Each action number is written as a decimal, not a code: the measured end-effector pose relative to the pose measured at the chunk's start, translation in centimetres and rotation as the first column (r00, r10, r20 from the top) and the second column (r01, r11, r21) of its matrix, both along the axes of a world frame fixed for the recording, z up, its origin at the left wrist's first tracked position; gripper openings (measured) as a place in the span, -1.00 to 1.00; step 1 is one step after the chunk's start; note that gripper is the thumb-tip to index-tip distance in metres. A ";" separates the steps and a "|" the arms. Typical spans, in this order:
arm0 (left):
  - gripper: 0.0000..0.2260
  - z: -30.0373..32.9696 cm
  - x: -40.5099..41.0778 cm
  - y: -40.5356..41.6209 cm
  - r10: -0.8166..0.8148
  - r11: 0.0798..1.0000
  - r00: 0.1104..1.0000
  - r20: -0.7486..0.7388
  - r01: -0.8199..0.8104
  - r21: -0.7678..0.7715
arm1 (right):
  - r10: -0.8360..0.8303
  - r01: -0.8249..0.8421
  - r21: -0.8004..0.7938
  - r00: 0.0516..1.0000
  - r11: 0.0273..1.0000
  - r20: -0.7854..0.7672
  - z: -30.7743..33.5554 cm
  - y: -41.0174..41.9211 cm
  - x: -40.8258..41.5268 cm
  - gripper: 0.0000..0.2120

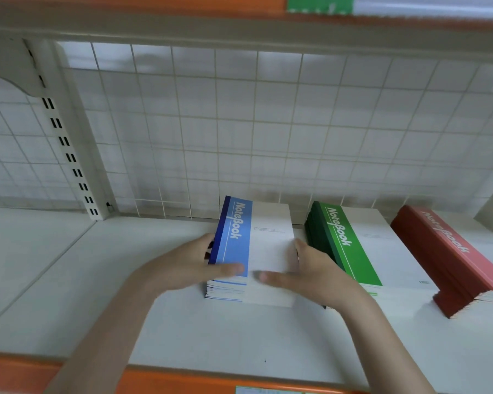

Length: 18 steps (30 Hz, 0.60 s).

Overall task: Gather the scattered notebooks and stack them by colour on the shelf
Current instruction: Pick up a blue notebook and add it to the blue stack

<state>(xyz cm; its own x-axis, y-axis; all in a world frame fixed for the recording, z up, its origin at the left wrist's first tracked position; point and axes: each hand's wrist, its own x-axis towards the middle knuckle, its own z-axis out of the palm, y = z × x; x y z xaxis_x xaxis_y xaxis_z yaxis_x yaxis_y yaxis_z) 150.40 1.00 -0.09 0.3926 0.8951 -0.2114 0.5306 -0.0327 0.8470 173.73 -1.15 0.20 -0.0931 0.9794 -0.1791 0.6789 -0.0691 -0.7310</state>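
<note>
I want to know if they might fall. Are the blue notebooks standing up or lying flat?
Lying flat. The blue notebooks lie stacked on the shelf, covers up, page edges showing in front.

Three stacks of notebooks sit in a row on the shelf (182,336), all set toward its back, just before the wire grid (239,123) that stands behind them. The left stack (251,245) lies near the shelf's middle, the middle stack (362,245) just beside it on the right, and the right stack (450,257) at the far right edge of view. A person's left hand (188,263) and right hand (316,268) press the left stack from either side — thumbs resting on top. A slotted upright (66,149) stands at rear left — an upper shelf (239,27) runs overhead.
</note>
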 end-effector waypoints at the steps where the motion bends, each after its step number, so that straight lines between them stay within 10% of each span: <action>1: -0.44 0.2 -0.1 -0.2 -0.043 0.999 0.993 -0.111 0.046 0.023 | 0.022 -0.020 -0.024 0.996 1.000 0.084 0.3 0.0 0.2 -0.32; 5: -0.40 0.1 0.7 -0.2 0.075 0.986 0.912 -0.402 -0.007 0.168 | 0.072 -0.061 -0.048 0.963 0.997 0.259 1.0 0.0 0.1 -0.45; 18: -0.56 0.0 0.8 0.3 0.197 0.960 0.926 -0.322 -0.116 0.255 | 0.036 -0.051 0.035 0.938 0.998 0.344 1.2 0.1 -0.1 -0.48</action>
<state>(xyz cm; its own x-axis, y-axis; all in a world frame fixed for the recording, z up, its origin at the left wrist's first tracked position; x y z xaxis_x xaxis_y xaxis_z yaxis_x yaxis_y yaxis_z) 151.16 1.27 -0.08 0.1839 0.9787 -0.0909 0.7996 -0.0952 0.5930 173.58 -1.01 1.45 -0.0759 0.9832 -0.1661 0.8908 -0.0080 -0.4544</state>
